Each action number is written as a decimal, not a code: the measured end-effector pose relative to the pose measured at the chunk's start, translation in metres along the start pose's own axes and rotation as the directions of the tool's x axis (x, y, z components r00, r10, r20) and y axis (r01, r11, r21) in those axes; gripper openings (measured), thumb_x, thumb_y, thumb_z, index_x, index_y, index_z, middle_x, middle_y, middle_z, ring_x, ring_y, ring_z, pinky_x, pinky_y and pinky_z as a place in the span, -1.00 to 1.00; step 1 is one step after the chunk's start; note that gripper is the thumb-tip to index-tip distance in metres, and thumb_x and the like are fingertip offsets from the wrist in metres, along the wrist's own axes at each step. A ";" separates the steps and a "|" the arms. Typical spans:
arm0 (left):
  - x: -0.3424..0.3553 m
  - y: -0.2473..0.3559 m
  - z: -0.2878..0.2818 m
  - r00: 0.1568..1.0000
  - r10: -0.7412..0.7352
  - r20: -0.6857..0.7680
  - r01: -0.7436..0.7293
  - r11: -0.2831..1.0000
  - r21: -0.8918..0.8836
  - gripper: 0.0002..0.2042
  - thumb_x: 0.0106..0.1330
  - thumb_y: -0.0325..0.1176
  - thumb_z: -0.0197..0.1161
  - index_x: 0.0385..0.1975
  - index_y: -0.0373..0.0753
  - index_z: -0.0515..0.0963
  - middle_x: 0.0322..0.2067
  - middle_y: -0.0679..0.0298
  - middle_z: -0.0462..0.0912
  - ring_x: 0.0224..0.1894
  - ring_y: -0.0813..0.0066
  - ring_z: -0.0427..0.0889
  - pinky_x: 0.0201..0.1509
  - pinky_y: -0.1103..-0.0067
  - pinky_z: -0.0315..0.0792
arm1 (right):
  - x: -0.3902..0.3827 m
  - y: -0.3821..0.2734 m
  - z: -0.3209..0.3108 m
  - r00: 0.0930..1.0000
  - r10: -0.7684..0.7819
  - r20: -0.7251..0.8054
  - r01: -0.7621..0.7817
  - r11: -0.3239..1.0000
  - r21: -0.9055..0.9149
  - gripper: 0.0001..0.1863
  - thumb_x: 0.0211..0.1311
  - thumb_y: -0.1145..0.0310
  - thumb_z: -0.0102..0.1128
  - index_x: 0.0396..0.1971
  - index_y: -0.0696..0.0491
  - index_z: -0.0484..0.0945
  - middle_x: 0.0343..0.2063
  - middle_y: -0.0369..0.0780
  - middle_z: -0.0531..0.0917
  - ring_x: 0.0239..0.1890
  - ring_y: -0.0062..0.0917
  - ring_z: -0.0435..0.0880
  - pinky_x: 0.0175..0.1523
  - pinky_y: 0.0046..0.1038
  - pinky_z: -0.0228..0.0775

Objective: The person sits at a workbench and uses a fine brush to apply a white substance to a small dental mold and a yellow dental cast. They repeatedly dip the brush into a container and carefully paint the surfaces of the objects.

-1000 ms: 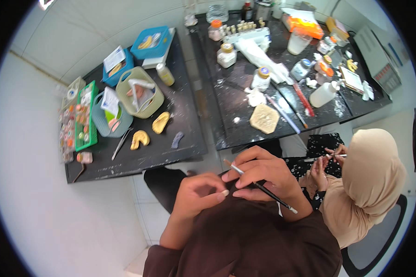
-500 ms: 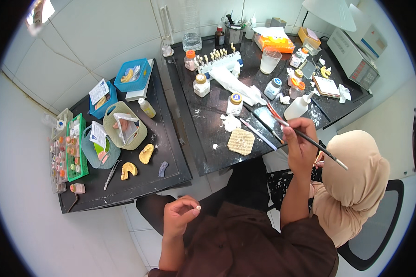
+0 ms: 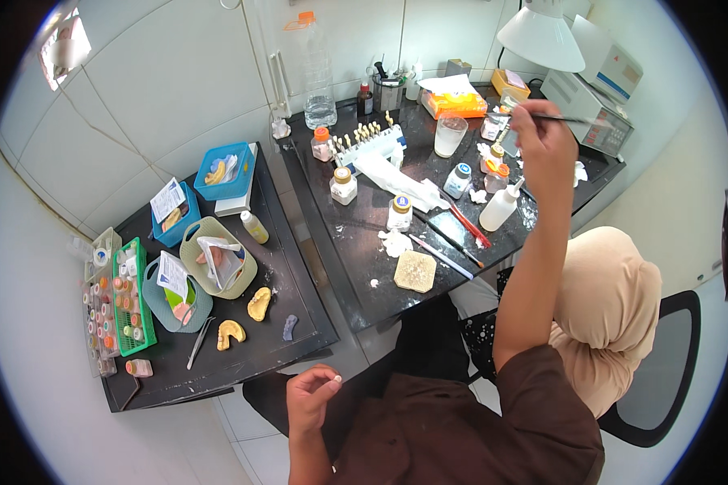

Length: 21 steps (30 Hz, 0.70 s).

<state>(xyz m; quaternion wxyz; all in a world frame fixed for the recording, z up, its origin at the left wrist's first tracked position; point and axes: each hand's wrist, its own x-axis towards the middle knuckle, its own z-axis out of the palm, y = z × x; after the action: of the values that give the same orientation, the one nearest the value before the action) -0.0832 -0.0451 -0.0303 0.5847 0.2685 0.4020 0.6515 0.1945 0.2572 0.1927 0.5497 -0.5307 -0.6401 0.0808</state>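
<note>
Here's your left hand, low in front of your lap, fingers curled in and thumb meeting forefinger around a tiny off-white piece — only a sliver of it shows at the fingertips. Up goes the eye along your bare right forearm, reaching out over the right tabletop, and there's your right hand, closed on a slim dark-handled brush lying nearly level, blurred at its right end. Its left end points in among the small jars at the far side; whether it touches one, you can't tell from here. A clear cup of cloudy liquid stands just left of those jars, and a white squeeze bottle is upright nearer you. At the near edge sits a cream honeycomb tray, a pale-handled brush lying slantwise beside it. Over on the left tabletop, two yellow dental casts — one horseshoe-shaped, one more upright — lie near metal tweezers and a grey-blue piece. Close on your right, a person in a beige head covering sits beside you.
</note>
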 end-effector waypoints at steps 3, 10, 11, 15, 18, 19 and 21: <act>0.004 0.001 -0.004 1.000 0.011 -0.012 -0.011 1.000 0.010 -0.92 0.14 -0.67 0.30 -0.37 -0.40 0.62 -0.35 0.27 0.61 -0.32 0.59 0.54 -0.24 0.68 0.38 | 0.044 0.014 0.030 0.991 0.103 0.088 -0.089 0.985 -0.149 -0.71 0.25 0.23 0.16 -0.28 0.18 0.63 -0.38 -0.08 0.73 -0.36 -0.39 0.75 -0.18 -0.39 0.54; 0.000 0.002 -0.021 0.996 0.047 -0.070 -0.046 0.999 0.014 -0.92 0.14 -0.67 0.29 -0.38 -0.39 0.62 -0.36 0.28 0.61 -0.32 0.60 0.54 -0.22 0.67 0.39 | 0.104 0.085 0.116 0.931 0.245 0.270 -0.034 0.795 -0.605 -0.68 0.13 0.26 0.32 -0.34 0.28 0.68 -0.43 0.03 0.73 -0.30 -0.20 0.78 -0.09 -0.28 0.61; -0.001 0.003 -0.021 0.996 0.044 -0.078 -0.044 0.999 0.006 -0.92 0.15 -0.68 0.29 -0.38 -0.39 0.62 -0.36 0.28 0.61 -0.32 0.59 0.54 -0.21 0.67 0.39 | 0.104 0.098 0.122 0.958 0.190 0.216 -0.017 0.786 -0.618 -0.62 0.06 0.25 0.39 -0.23 0.27 0.69 -0.31 0.10 0.72 -0.13 -0.07 0.73 -0.01 -0.20 0.57; -0.009 0.008 -0.028 0.988 0.037 -0.148 -0.041 0.999 -0.025 -0.92 0.15 -0.67 0.29 -0.38 -0.40 0.62 -0.36 0.27 0.61 -0.31 0.59 0.55 -0.18 0.66 0.41 | 0.098 0.106 0.140 0.939 0.272 0.209 -0.080 0.767 -0.636 -0.61 0.02 0.26 0.45 -0.17 0.17 0.69 -0.14 0.06 0.70 -0.03 -0.11 0.70 0.06 -0.21 0.53; -0.009 0.010 -0.030 0.988 0.038 -0.150 -0.042 0.999 -0.023 -0.93 0.16 -0.66 0.29 -0.37 -0.40 0.62 -0.36 0.26 0.62 -0.31 0.58 0.56 -0.18 0.67 0.41 | 0.102 0.111 0.135 0.933 0.277 0.230 -0.064 0.755 -0.652 -0.64 0.03 0.25 0.47 -0.19 0.13 0.68 -0.17 0.03 0.71 -0.05 -0.12 0.69 0.05 -0.21 0.53; -0.008 0.010 -0.030 0.990 0.035 -0.139 -0.039 0.999 -0.023 -0.92 0.16 -0.66 0.29 -0.37 -0.40 0.62 -0.36 0.27 0.62 -0.30 0.58 0.56 -0.17 0.66 0.42 | 0.109 0.119 0.131 0.963 0.189 0.191 -0.024 0.768 -0.641 -0.67 0.06 0.24 0.45 -0.22 0.13 0.67 -0.21 0.04 0.71 -0.09 -0.10 0.70 0.02 -0.19 0.53; -0.006 0.011 -0.031 0.991 0.029 -0.128 -0.031 0.999 -0.016 -0.92 0.17 -0.66 0.28 -0.36 -0.39 0.62 -0.36 0.27 0.62 -0.30 0.58 0.56 -0.17 0.66 0.42 | 0.102 0.111 0.119 0.995 -0.047 0.088 0.087 0.836 -0.542 -0.74 0.15 0.24 0.35 -0.30 0.12 0.64 -0.33 0.05 0.70 -0.20 -0.03 0.70 -0.06 -0.17 0.53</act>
<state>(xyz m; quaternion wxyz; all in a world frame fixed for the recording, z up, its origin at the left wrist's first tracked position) -0.1136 -0.0569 -0.0364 0.5503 0.2272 0.4284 0.6797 0.1833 0.4399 0.1335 0.3556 -0.6391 -0.6739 -0.1047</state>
